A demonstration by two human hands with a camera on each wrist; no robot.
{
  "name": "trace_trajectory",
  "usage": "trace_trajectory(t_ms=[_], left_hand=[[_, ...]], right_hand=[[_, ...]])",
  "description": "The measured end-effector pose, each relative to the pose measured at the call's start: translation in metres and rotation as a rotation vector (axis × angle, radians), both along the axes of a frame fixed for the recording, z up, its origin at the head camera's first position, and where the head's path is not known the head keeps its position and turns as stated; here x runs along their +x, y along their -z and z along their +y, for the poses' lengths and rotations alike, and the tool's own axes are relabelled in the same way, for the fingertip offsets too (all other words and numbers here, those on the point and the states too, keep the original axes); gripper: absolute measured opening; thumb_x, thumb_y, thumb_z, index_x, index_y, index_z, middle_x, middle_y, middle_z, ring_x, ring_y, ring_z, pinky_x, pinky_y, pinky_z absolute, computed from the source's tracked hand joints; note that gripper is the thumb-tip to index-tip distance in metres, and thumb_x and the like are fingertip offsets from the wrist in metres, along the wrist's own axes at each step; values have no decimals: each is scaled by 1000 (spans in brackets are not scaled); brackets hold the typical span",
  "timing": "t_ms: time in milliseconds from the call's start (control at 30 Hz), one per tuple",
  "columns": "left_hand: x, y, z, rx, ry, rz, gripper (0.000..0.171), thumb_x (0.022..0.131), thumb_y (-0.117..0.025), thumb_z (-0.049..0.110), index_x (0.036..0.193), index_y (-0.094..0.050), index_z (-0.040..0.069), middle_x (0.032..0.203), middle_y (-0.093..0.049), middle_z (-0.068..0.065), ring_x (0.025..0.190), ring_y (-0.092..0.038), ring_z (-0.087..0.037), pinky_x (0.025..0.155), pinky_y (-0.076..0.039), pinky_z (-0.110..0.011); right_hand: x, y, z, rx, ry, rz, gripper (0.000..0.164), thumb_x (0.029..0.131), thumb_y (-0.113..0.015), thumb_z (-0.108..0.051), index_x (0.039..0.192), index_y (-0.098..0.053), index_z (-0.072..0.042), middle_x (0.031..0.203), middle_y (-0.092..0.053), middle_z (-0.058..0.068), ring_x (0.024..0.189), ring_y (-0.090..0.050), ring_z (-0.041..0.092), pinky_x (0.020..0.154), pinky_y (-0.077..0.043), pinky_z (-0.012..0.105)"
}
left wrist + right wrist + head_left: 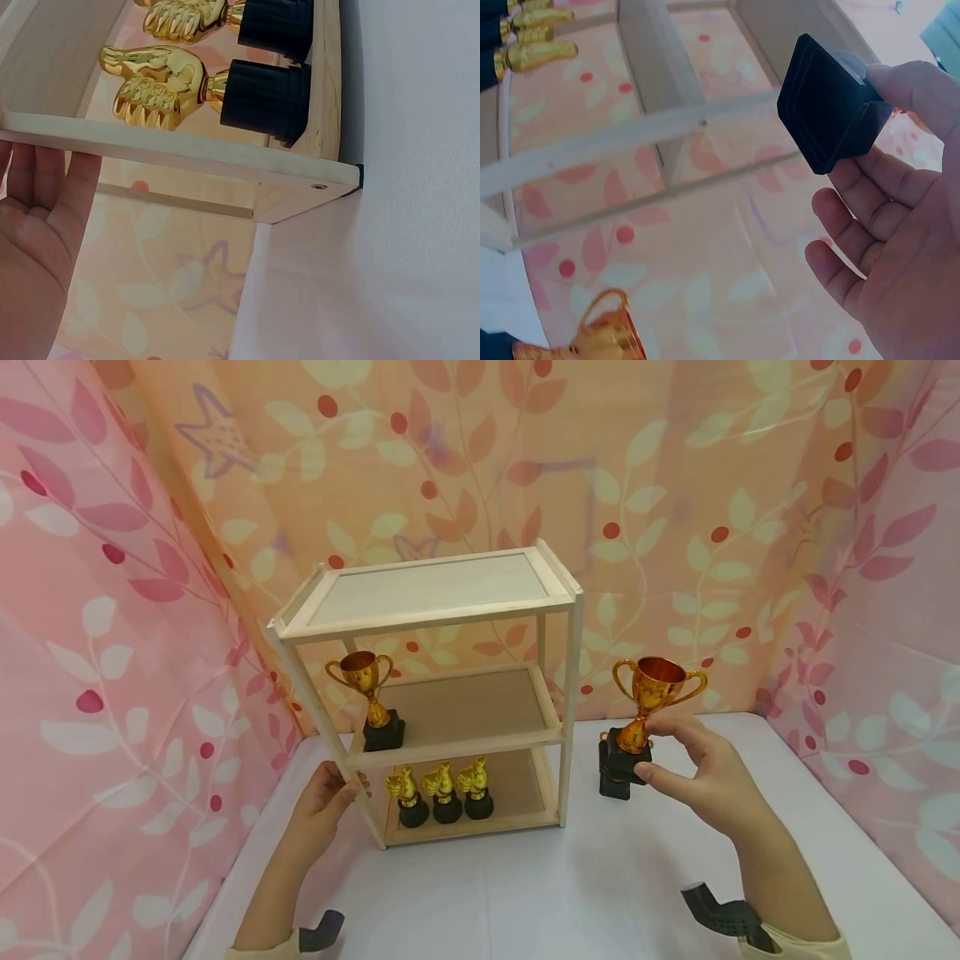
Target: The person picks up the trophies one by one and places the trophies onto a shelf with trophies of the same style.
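Observation:
My right hand (708, 777) pinches a gold two-handled trophy cup (648, 693) by its black square base, to the right of the shelf and held upright. In the right wrist view, the underside of that base (829, 105) faces the camera. My left hand (318, 810) grips the left front post of a pale wooden shelf rack (465, 745). A matching trophy cup (363, 672) stands at the left of the middle shelf. On the bottom shelf, three gold thumbs-up trophies (442, 785) stand in a row on round black bases.
Another gold cup (611, 337) stands on the white-covered table (510, 902), mostly hidden behind the held trophy in the head view. The rack's top panel (442, 589) is level with raised side rails. Patterned cloth walls (675, 485) close in the back and both sides.

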State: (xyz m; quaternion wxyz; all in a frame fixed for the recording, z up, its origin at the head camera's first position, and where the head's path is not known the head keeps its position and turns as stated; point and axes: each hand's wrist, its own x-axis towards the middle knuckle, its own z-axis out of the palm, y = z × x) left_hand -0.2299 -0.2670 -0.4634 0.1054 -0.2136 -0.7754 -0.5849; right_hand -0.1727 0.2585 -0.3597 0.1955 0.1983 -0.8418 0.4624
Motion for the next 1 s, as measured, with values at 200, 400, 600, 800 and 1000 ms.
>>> trace_trajectory(t_ms=[200, 400, 600, 800, 1000], left_hand=[[0, -1, -1, 26, 10, 5, 20, 105, -52, 1, 119, -41, -8, 111, -58, -10, 104, -67, -17, 95, -53, -18], [-1, -1, 0, 16, -13, -12, 20, 105, -53, 4, 118, -41, -6, 109, -59, -7, 102, -66, -10, 94, -53, -17], [-1, 1, 2, 7, -17, -21, 21, 105, -54, 5, 119, -42, -6, 109, -59, -15, 100, -66, -12, 93, -54, -18], [0, 1, 3, 2, -23, -19, 21, 105, -54, 6, 118, -42, -5, 109, -59, -15, 99, -66, -10, 92, -54, -17], [-1, 0, 2, 29, -15, -2, 17, 104, -54, 2, 115, -43, -4, 107, -59, -7, 100, -67, -9, 92, -54, -17]], right_hand=[[0, 1, -19, 20, -66, 85, 44, 79, -83, 2, 119, -66, -7, 123, -60, -4, 118, -51, 2, 109, -31, 6], [3, 2, -35, 18, -70, 102, 45, 79, -85, 0, 119, -66, -8, 122, -61, -1, 115, -53, 3, 104, -35, 6], [5, 5, -50, 24, -119, 100, 45, 80, -85, -3, 121, -66, -11, 122, -63, 6, 117, -53, 5, 99, -41, 10], [4, 2, -64, 56, -94, 79, 45, 81, -86, -11, 122, -68, -15, 124, -65, -6, 121, -54, 6, 102, -41, 14], [0, -2, -82, 20, -166, 53, 45, 82, -86, -12, 122, -68, -16, 125, -64, -8, 121, -56, 10, 105, -43, 18]])
